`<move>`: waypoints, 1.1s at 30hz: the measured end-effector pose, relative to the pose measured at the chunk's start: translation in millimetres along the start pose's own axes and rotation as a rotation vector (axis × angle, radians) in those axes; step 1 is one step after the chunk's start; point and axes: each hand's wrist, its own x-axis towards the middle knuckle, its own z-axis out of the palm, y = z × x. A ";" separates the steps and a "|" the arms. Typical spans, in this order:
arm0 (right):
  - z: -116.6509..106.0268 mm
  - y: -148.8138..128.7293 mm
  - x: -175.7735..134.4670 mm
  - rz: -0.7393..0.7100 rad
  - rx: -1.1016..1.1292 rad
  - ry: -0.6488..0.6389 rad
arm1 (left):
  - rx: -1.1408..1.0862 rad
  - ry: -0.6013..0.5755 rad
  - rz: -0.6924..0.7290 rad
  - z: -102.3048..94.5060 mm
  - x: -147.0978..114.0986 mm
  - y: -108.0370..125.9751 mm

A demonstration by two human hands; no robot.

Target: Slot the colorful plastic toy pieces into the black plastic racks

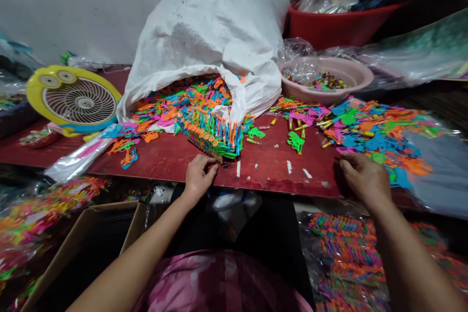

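Observation:
My left hand (200, 175) is at the table's front edge, thumb and forefinger nearly together at the near corner of a packed row of colourful plastic pieces (215, 131). What lies between those fingers is too small to make out. To the right, my right hand (361, 178) hovers low over the red tabletop (266, 175), fingers curled and thumb against forefinger; any thing in that pinch is hidden. Beside it spreads a loose pile of flat plastic pieces (380, 131) in orange, blue, green and pink. A green piece (295, 142) lies between the hands.
A big white sack (208, 24) spills more pieces at the back. Left of it stands a yellow fan (80, 100). A pink basin (329, 75) and a red tub (336, 27) are at the back right. Below the table are a cardboard box (137, 229) and bagged pieces (347, 253).

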 end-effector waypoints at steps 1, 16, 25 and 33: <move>1.3 -3.9 -0.3 -0.028 -0.010 0.006 | 0.001 -0.001 -0.002 3.7 2.5 2.6; 32.3 -85.4 20.9 -0.197 -0.265 -0.099 | 0.165 -0.100 0.010 34.9 17.4 25.8; 30.0 -86.1 35.1 -0.335 -0.266 -0.079 | 0.128 -0.102 0.039 36.8 14.0 29.6; 48.8 -61.4 63.0 -0.620 -0.196 -0.146 | -0.033 0.188 0.032 21.3 18.6 27.7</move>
